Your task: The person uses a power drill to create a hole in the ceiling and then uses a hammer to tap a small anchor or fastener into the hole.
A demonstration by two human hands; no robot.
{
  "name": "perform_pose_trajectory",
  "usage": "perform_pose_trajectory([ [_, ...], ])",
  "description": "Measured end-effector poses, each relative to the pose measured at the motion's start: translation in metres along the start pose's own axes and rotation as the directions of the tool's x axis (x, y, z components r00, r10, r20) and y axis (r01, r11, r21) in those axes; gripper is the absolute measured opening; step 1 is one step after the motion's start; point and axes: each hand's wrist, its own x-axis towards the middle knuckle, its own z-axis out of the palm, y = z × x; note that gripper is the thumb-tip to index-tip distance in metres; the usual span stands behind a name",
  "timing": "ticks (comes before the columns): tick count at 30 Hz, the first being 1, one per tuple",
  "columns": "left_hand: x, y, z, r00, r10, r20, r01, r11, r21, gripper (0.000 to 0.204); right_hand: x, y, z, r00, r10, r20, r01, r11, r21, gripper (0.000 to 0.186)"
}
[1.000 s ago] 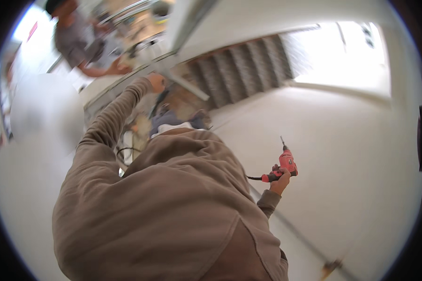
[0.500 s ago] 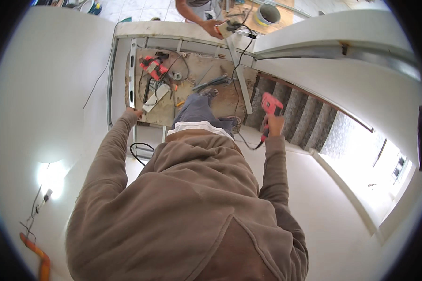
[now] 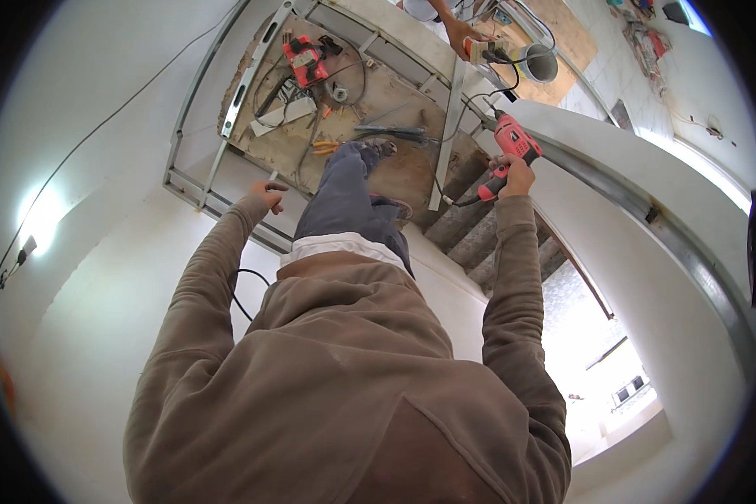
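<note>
My right hand grips a red-and-black corded power drill by its handle, the tip pointing up and away, above the stairs. Its cord leaves the handle's lower end. My left hand is empty, with its fingers loosely apart, below the near end of a silver spirit level. That level leans along the left side of the metal frame; hand and level are apart. On the board beyond my legs lie a red-and-black tool, a white block and orange-handled pliers.
A co-worker's hand holds a power strip at the top, beside a grey bucket. Stairs descend on the right. A metal strip crosses the board's right edge. A lit lamp hangs on the left wall.
My left hand has come off the spirit level and drawn nearer. My right hand has raised the drill farther away and to the right. The view has turned.
</note>
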Motion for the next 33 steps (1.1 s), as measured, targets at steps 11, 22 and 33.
perform_pose_trajectory([
  [11, -0.002, 0.047, 0.070, 0.944, -0.173, 0.282, 0.160, 0.985, 0.069, 0.066, 0.077, 0.030, 0.027, 0.987, 0.102, 0.120, -0.108, 0.993, 0.042, 0.025],
  [22, 0.307, -0.097, 0.072, 0.929, 0.093, -0.357, 0.013, 0.959, 0.282, 0.021, 0.197, 0.205, 0.093, 0.936, 0.192, 0.296, -0.308, 0.855, 0.417, 0.039],
  [33, 0.572, -0.108, 0.016, 0.778, 0.180, -0.602, 0.169, 0.863, 0.477, 0.042, 0.367, 0.325, 0.188, 0.900, -0.016, 0.436, -0.290, 0.726, 0.624, 0.050],
])
